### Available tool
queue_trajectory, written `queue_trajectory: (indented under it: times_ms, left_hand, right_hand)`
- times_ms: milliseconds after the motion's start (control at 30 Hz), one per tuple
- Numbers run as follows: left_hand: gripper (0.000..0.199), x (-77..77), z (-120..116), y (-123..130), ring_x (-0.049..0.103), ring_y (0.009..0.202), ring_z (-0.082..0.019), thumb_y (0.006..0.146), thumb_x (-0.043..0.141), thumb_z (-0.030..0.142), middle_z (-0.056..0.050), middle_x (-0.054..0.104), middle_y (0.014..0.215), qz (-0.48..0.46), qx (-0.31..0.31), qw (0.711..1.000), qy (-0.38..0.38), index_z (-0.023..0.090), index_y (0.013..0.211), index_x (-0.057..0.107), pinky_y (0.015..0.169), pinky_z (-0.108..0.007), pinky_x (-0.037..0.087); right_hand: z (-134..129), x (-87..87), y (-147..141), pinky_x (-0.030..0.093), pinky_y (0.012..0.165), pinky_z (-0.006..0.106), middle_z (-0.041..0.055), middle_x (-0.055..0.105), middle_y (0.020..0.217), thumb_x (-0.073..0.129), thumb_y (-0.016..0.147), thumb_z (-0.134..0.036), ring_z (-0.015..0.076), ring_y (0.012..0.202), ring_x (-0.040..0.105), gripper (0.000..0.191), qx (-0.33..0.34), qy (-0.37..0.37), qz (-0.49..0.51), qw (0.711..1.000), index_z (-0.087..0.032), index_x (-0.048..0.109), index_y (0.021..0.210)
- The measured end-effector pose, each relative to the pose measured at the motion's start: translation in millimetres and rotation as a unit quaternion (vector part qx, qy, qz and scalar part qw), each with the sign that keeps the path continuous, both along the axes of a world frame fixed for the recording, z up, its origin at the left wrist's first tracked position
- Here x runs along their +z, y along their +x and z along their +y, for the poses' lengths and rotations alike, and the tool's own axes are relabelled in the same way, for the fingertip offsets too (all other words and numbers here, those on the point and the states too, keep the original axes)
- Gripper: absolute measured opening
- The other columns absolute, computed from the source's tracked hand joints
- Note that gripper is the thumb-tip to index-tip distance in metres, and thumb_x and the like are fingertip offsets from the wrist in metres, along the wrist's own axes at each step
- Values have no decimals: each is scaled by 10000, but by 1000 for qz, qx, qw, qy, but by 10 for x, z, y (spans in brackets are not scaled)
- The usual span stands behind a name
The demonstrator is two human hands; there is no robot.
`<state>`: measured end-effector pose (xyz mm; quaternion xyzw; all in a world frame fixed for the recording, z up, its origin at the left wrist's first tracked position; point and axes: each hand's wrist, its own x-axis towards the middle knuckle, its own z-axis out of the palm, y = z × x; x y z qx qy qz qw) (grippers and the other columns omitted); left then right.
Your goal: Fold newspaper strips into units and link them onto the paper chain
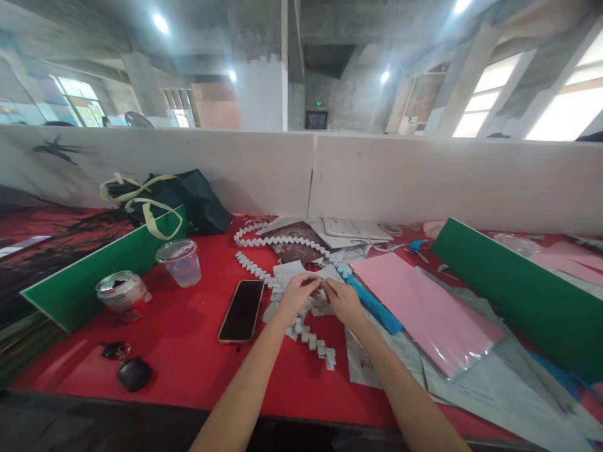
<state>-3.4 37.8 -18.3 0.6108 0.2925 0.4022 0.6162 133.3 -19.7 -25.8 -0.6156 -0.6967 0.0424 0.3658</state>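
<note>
My left hand (300,292) and my right hand (342,299) meet at the fingertips over the middle of the red table. Both are closed in a pinch, and whatever lies between the fingers is too small to make out. Beneath and around them are loose white paper pieces (288,270). A zigzag chain of folded white paper (292,240) curves across the table behind my hands. Another stretch of folded paper chain (316,343) runs out below my wrists toward the front edge. A black-screened phone (241,312) lies just left of my left hand.
On the left are a clear plastic cup (181,263), a can (123,295), keys (134,373) and a dark bag (198,198). Pink paper in a clear sleeve (424,307) lies over sheets on the right. Green dividers (513,295) stand at both sides.
</note>
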Motion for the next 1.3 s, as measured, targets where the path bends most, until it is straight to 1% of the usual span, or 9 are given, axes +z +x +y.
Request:
queue_trajectory:
  times_ms: [67, 200, 400, 600, 800, 967, 1067, 1133, 1300]
  left_hand:
    - [259, -7, 3, 0, 552, 645, -134, 674, 653, 362, -41, 637, 746, 1, 13, 1000, 5, 133, 796, 650, 592, -243, 448]
    - [181, -16, 11, -22, 507, 553, -112, 677, 640, 317, -5, 582, 598, 16, 51, 998, 39, 136, 680, 622, 556, -232, 411]
    - [132, -61, 37, -48, 477, 510, -106, 672, 630, 273, 13, 553, 557, 24, 70, 996, 42, 144, 651, 618, 520, -229, 373]
    - [175, -74, 39, -24, 497, 541, -117, 674, 644, 313, 5, 561, 578, 18, 54, 998, 32, 140, 666, 622, 557, -244, 410]
    - [312, -60, 11, 7, 558, 679, -145, 689, 649, 403, -29, 609, 784, 7, 13, 1000, 10, 149, 869, 627, 622, -262, 461]
    - [263, -52, 11, 1, 493, 604, -115, 689, 647, 391, 22, 503, 629, 8, 42, 998, 52, 145, 675, 555, 604, -238, 432]
    - [244, -33, 8, -7, 490, 612, -119, 702, 629, 376, 23, 492, 617, 20, 41, 997, 61, 147, 663, 554, 597, -234, 424]
    - [229, -24, 1, -12, 510, 649, -130, 710, 621, 370, 12, 518, 647, 31, 36, 997, 57, 146, 697, 577, 602, -233, 427]
    - [338, -31, 10, -22, 561, 761, -152, 729, 617, 380, -33, 598, 840, 26, 37, 998, 53, 161, 986, 612, 622, -230, 445]
  right_hand:
    - [9, -7, 2, 329, 539, 257, -3, 541, 554, 325, 939, -348, 148, 532, 521, 368, -3, 5, -12, 1000, -221, 475, 628]
    - [-4, -2, -22, 335, 541, 249, -8, 552, 571, 330, 941, -371, 145, 550, 533, 358, 15, -6, -15, 1000, -216, 505, 670]
    - [-34, 15, -42, 374, 573, 244, 5, 630, 748, 383, 921, -375, 150, 641, 571, 224, 9, 3, 29, 1000, -223, 543, 881]
    - [13, 1, 20, 385, 660, 262, 24, 613, 731, 410, 888, -240, 174, 712, 568, 188, -3, 37, -3, 999, -213, 556, 773]
    - [16, -5, 22, 384, 612, 251, 21, 602, 713, 390, 910, -311, 162, 645, 556, 215, -35, 21, 29, 999, -215, 543, 794]
    - [-10, 15, 4, 385, 610, 250, 22, 603, 755, 336, 933, -375, 157, 642, 545, 264, -26, 23, 48, 998, -212, 528, 851]
    - [-19, 23, 8, 385, 622, 246, 24, 606, 770, 345, 931, -375, 157, 665, 546, 261, -17, 22, 47, 999, -210, 531, 850]
    - [-19, 22, 13, 383, 624, 245, 23, 603, 760, 358, 927, -358, 158, 664, 543, 250, -19, 25, 40, 999, -209, 534, 832]
    - [-5, 13, 11, 384, 635, 247, 24, 613, 766, 396, 913, -327, 160, 674, 558, 207, -18, 35, 27, 999, -210, 551, 841]
